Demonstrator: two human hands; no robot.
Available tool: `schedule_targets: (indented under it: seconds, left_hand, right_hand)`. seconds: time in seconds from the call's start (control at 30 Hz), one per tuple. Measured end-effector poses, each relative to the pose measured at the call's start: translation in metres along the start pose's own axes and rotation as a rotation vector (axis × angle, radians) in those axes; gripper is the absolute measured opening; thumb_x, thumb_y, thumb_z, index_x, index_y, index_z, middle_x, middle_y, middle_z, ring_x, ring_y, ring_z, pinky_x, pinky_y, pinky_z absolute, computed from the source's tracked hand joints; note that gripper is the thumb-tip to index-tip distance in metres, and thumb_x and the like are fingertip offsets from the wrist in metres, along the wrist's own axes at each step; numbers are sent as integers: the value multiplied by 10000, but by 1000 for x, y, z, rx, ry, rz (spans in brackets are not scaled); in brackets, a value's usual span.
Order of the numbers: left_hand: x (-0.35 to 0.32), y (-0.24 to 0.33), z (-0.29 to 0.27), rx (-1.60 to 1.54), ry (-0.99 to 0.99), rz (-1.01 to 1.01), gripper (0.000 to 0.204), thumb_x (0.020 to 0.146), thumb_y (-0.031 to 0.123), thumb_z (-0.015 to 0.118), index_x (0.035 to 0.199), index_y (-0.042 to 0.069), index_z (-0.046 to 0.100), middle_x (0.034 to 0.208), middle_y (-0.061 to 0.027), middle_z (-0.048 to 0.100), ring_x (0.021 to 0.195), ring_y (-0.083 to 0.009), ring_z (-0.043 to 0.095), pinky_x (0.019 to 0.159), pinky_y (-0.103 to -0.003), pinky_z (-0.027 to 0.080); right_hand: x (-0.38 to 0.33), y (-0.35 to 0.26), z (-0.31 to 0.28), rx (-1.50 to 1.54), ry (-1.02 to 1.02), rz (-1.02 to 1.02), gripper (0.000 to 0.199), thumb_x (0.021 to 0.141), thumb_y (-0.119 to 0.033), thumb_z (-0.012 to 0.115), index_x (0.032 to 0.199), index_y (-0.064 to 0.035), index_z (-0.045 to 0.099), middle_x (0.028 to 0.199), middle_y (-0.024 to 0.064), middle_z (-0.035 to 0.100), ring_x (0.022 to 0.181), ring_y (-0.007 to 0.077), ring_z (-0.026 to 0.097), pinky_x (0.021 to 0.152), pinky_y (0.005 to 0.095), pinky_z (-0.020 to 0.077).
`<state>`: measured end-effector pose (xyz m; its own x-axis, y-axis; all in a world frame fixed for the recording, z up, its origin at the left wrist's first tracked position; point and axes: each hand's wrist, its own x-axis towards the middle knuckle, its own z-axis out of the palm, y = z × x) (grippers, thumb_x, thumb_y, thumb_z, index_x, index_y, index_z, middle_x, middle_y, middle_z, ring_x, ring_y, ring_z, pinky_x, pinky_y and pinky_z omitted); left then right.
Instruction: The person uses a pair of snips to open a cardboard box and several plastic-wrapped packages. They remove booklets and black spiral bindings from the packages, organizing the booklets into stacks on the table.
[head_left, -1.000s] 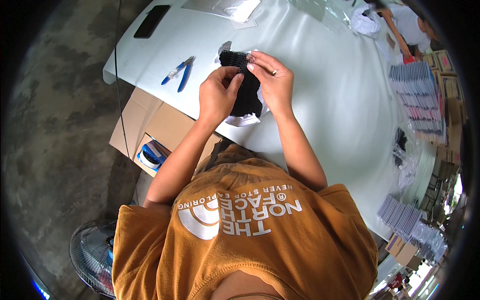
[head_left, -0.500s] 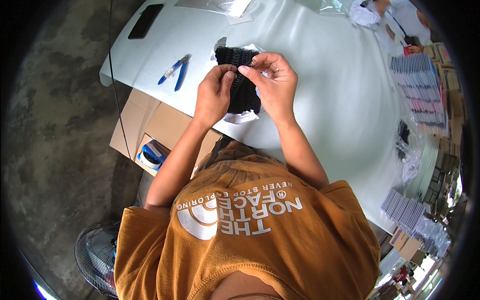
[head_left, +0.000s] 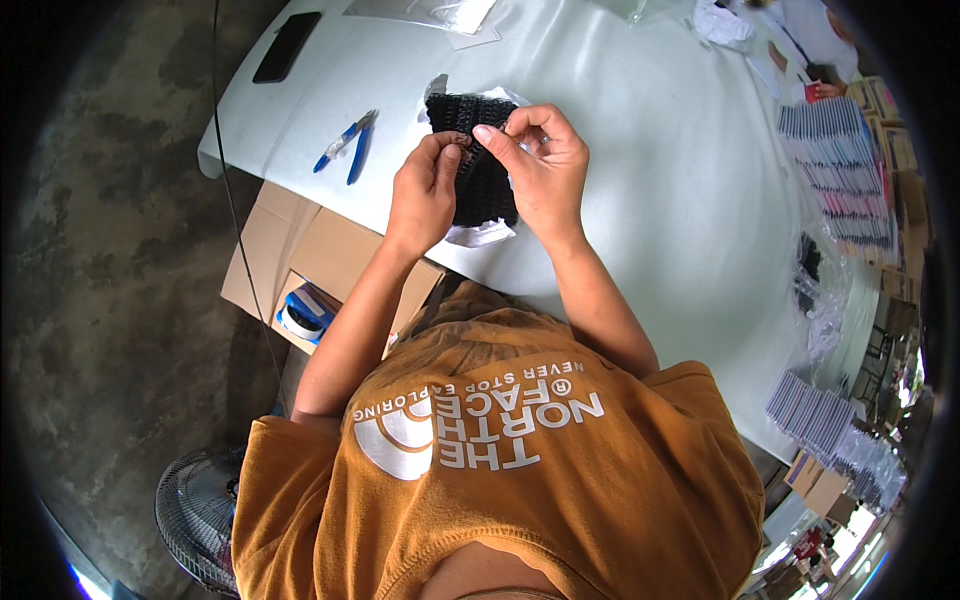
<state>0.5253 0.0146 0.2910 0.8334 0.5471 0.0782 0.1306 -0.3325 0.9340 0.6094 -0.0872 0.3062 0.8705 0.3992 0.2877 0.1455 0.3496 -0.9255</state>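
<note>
A black bundle (head_left: 486,195) with a ridged, looped texture lies on crumpled white paper (head_left: 480,234) at the table's near edge. Over its upper part both my hands work close together. The thumb and forefinger of my left hand (head_left: 424,192) pinch a small dark coil (head_left: 463,140). My right hand (head_left: 548,170) is closed in a pinch just to the right, thumb pointing toward the left fingertips; what it holds is too small to make out. Blue-handled pliers (head_left: 347,146) rest with handles spread to the left of the bundle.
The pale table (head_left: 660,220) also bears a black phone (head_left: 287,47) and a clear plastic bag (head_left: 425,10). A cardboard box (head_left: 330,245) with a tape dispenser (head_left: 305,312) stands below its left edge. Stacked booklets (head_left: 835,170) and another person (head_left: 825,45) are at right. A fan (head_left: 195,520) stands lower left.
The right fingers and thumb have shifted slightly, and a thin loop seen at the right fingertips earlier no longer shows clearly. My left hand keeps its pinch. The whole view has shifted a little.
</note>
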Motion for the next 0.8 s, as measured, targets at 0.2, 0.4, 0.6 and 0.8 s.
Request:
schedule_targets:
  seconds: [0.2,0.4,0.6,0.8]
  left_hand:
    - [0,-3,2,-20,41,10,191,920,124,486,1016,-19,570,900,-147,615,816,-222,589,748,-316,460]
    - [7,-3,-10,288,295,109,373,845,231,608,1117,-12,531,1070,-188,551,938,-281,540,805,-369,441]
    - [42,-70,-30,-89,-26,-460,766,829,526,547,1269,-83,398,1237,-279,468,1144,-348,485,975,-384,379]
    - [49,-50,-25,-444,-348,-611,738,881,571,418,1308,-30,384,1265,-190,486,1146,-236,505,963,-308,399]
  right_hand:
    - [0,1,-4,-99,-26,26,266,764,-82,709,968,-26,548,843,38,598,732,108,546,707,256,456]
    - [-4,9,-22,-516,69,111,660,778,-228,673,1304,15,358,1268,216,428,1177,338,402,961,408,352]
    - [-4,36,-40,-172,125,675,928,752,-410,696,1369,70,196,1348,263,319,1248,344,352,1028,420,288]
    - [-6,61,-45,248,-102,807,509,751,-316,725,1121,-14,548,1019,87,604,953,201,573,818,333,451]
